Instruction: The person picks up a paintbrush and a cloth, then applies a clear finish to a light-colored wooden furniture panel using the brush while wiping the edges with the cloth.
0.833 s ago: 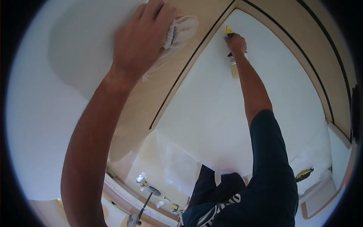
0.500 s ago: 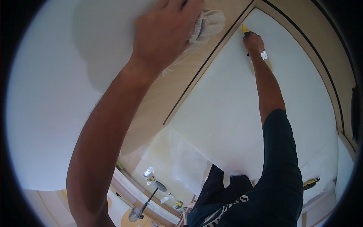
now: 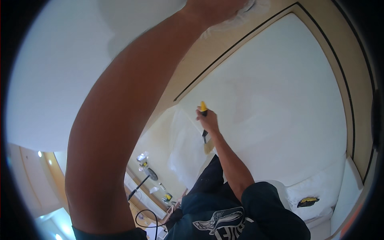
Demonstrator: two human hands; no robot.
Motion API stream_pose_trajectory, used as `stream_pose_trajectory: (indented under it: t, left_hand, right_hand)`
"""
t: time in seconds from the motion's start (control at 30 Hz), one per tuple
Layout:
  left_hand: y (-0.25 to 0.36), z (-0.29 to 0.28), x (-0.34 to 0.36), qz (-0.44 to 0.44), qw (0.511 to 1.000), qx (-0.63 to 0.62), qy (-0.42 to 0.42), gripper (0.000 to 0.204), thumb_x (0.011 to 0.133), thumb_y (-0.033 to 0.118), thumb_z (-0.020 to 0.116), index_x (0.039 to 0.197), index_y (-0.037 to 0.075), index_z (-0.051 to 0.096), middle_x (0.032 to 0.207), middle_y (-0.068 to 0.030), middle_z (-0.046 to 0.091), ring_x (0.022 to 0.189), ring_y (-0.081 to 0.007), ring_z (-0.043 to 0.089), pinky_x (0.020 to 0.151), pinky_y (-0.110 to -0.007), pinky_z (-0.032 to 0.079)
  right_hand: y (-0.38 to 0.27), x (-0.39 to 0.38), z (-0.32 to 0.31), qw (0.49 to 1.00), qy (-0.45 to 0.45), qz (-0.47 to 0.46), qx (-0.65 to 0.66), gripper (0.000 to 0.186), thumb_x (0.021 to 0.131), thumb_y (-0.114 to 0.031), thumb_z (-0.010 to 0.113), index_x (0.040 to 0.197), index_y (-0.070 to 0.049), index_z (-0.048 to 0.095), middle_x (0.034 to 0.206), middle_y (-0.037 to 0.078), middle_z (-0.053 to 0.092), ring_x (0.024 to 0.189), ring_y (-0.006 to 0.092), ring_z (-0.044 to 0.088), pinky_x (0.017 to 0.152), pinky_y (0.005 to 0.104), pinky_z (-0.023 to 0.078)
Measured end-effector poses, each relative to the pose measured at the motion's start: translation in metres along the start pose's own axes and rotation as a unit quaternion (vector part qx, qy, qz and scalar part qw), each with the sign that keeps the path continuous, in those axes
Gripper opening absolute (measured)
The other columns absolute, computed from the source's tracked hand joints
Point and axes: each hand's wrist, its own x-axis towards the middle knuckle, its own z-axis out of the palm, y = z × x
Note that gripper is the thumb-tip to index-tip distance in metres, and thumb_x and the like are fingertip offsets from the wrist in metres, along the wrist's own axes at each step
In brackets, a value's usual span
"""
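My right hand [image 3: 209,121] is closed round the yellow and black handle of a wide paintbrush [image 3: 208,147], over the left part of a large white panel [image 3: 280,92]. Its pale bristles point down toward my body. At the top edge, partly cut off, my left hand [image 3: 218,11] grips a whitish, gauzy cloth [image 3: 252,12] against the beige wooden surface beside the panel. Its fingertips are out of view.
Black strips [image 3: 236,50] border the panel. Translucent plastic sheeting [image 3: 186,150] hangs lower left of it. Beyond lie a dark fan-like tool [image 3: 150,174] and a yellow container [image 3: 167,197]. A yellow-black item [image 3: 308,201] rests on white sheeting at lower right.
My right hand has come down and left with the paintbrush, from the panel's top toward my body. My left hand has shifted up and right with the cloth. The whole view has tilted.
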Motion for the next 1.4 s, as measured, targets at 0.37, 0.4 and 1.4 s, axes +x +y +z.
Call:
stream_pose_trajectory:
  t: [0.37,0.4,1.4]
  left_hand:
    - [0.003,-0.007,-0.01,0.012,0.998,0.029,0.045,0.019,0.088,0.007,0.053,0.106,0.003,0.056,0.11,-0.0134,0.057,0.101,-0.0303,0.062,0.079,-0.043,0.055]
    - [0.003,-0.007,-0.01,0.013,0.998,0.027,0.047,0.019,0.088,0.006,0.053,0.106,0.003,0.056,0.11,-0.0137,0.057,0.102,-0.0307,0.062,0.079,-0.043,0.055]
    - [-0.003,-0.001,-0.02,-0.015,0.998,0.046,-0.05,0.038,0.071,-0.004,0.067,0.107,0.003,0.054,0.11,-0.0145,0.054,0.104,-0.0351,0.058,0.079,-0.046,0.054]
  right_hand:
    - [-0.057,-0.009,-0.263,0.947,-0.07,0.001,0.314,0.017,0.101,-0.015,0.054,0.104,0.001,0.05,0.14,0.024,0.05,0.129,0.0396,0.052,0.103,0.052,0.051]
    - [-0.078,-0.008,-0.283,0.964,-0.059,-0.015,0.258,0.022,0.101,-0.017,0.055,0.109,0.003,0.05,0.141,0.025,0.049,0.128,0.0386,0.053,0.104,0.0487,0.05]
    - [-0.067,0.091,-0.13,0.945,0.036,-0.227,0.232,0.004,0.089,-0.004,0.067,0.087,-0.007,0.065,0.086,-0.001,0.065,0.081,0.0077,0.058,0.075,0.0258,0.048]
